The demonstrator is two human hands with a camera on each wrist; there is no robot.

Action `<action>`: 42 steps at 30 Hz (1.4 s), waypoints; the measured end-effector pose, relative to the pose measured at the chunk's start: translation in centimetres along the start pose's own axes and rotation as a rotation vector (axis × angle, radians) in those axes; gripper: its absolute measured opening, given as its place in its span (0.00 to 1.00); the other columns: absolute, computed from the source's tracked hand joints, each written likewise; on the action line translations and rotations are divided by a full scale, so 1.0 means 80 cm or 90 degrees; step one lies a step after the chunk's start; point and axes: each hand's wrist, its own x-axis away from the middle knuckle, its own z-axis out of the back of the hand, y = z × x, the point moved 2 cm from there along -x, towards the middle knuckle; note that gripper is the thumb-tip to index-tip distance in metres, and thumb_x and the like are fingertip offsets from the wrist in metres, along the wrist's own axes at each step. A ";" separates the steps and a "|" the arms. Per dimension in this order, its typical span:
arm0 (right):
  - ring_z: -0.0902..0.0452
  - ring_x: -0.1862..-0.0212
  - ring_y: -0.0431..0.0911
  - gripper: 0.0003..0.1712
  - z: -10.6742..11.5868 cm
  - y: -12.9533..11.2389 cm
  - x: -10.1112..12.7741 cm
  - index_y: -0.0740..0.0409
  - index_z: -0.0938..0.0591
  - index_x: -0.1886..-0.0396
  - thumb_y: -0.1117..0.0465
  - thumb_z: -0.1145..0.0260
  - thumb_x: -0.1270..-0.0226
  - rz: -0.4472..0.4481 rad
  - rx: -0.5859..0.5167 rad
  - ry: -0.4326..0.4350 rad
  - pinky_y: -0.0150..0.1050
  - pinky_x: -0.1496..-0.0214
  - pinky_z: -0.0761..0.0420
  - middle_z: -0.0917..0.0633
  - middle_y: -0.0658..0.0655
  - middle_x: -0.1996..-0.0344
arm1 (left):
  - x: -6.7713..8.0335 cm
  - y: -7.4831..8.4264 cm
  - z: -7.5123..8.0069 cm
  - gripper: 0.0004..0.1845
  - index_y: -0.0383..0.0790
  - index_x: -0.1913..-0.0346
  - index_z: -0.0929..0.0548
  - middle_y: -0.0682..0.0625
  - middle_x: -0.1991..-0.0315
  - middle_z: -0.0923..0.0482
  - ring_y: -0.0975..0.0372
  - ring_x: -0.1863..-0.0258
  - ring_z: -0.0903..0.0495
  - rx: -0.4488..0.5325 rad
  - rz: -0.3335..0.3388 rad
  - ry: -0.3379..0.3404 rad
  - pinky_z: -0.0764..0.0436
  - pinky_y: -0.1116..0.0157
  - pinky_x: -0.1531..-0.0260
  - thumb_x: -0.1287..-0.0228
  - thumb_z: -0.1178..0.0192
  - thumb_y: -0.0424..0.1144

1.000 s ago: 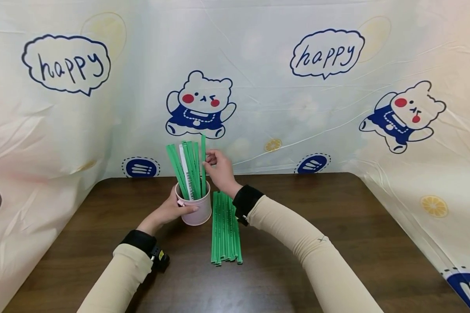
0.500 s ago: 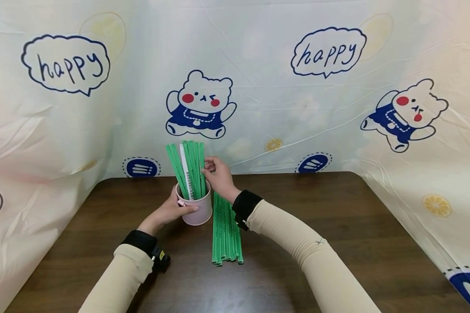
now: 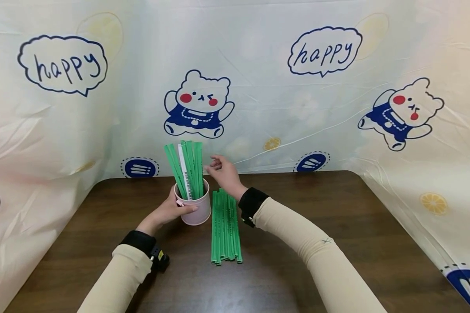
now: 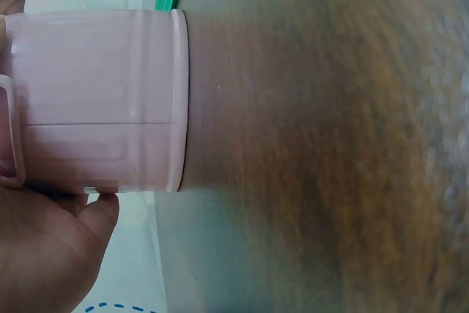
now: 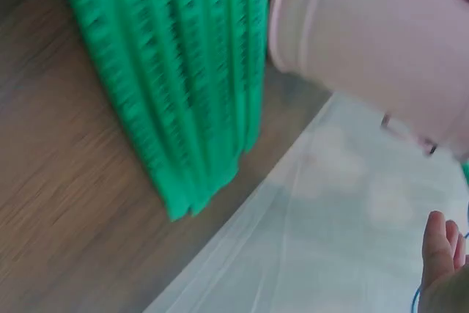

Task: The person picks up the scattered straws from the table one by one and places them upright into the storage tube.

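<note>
A pink pail [image 3: 199, 215] stands upright on the table, and my left hand [image 3: 166, 214] grips its side, thumb across the front. Several long green printed strips [image 3: 197, 169], like wrapped straws, lean in it with one white strip [image 3: 185, 171]. My right hand [image 3: 226, 177] hovers just right of the pail's rim, holding nothing, fingers loosely bent. Beneath it, a row of several similar green strips [image 3: 225, 234] lies flat on the table. The left wrist view shows the pail's wall [image 4: 95, 100] and part of my left hand [image 4: 55, 247]; right fingertips [image 5: 437, 243] appear in the right wrist view.
The brown wooden table [image 3: 297, 243] has rounded far corners. A pale printed cloth [image 3: 266, 108] with bears and speech bubbles rises behind it and along both sides.
The green strip my right hand pinched above the pail went down among the others and is released. My right hand has then drawn slightly right, away from the strips. The left hand keeps its grip.
</note>
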 end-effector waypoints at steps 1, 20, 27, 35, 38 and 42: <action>0.23 0.40 0.56 0.30 0.005 0.003 0.000 0.63 0.31 0.27 0.57 0.38 0.22 -0.005 -0.004 0.007 0.45 0.40 0.20 0.19 0.64 0.43 | 0.000 -0.001 0.000 0.60 0.39 0.21 0.72 0.30 0.22 0.61 0.36 0.26 0.49 -0.001 0.002 0.001 0.49 0.29 0.26 0.35 0.32 0.44; 0.37 0.79 0.39 0.19 0.035 0.094 0.041 0.56 0.35 0.79 0.72 0.41 0.29 -0.165 0.136 -0.164 0.36 0.67 0.22 0.40 0.46 0.79 | 0.001 0.001 0.006 0.59 0.41 0.21 0.72 0.32 0.21 0.63 0.36 0.25 0.51 -0.001 0.008 0.005 0.53 0.27 0.26 0.35 0.34 0.42; 0.50 0.84 0.39 0.32 0.027 0.100 0.044 0.47 0.51 0.78 0.75 0.40 0.33 -0.185 0.158 -0.176 0.33 0.74 0.33 0.54 0.45 0.79 | -0.001 -0.001 0.006 0.59 0.42 0.21 0.72 0.32 0.21 0.63 0.36 0.25 0.51 0.002 -0.001 0.001 0.52 0.27 0.26 0.35 0.34 0.41; 0.51 0.82 0.40 0.35 0.025 0.096 0.045 0.46 0.53 0.77 0.77 0.39 0.34 -0.180 0.184 -0.169 0.35 0.73 0.40 0.55 0.46 0.78 | -0.002 0.001 0.004 0.58 0.42 0.21 0.71 0.33 0.21 0.62 0.36 0.25 0.51 0.000 -0.004 0.002 0.52 0.27 0.26 0.35 0.34 0.42; 0.49 0.83 0.40 0.35 0.025 0.095 0.047 0.46 0.53 0.78 0.77 0.39 0.34 -0.179 0.201 -0.164 0.34 0.73 0.42 0.54 0.46 0.80 | -0.002 0.002 0.003 0.58 0.42 0.21 0.71 0.32 0.21 0.62 0.36 0.25 0.51 0.002 -0.010 0.001 0.52 0.27 0.26 0.36 0.34 0.41; 0.42 0.85 0.40 0.35 0.025 0.093 0.049 0.46 0.52 0.82 0.77 0.39 0.34 -0.177 0.225 -0.161 0.32 0.74 0.39 0.52 0.45 0.84 | -0.002 0.000 0.002 0.58 0.41 0.21 0.70 0.32 0.21 0.62 0.36 0.26 0.51 0.003 -0.008 0.003 0.52 0.27 0.26 0.36 0.34 0.41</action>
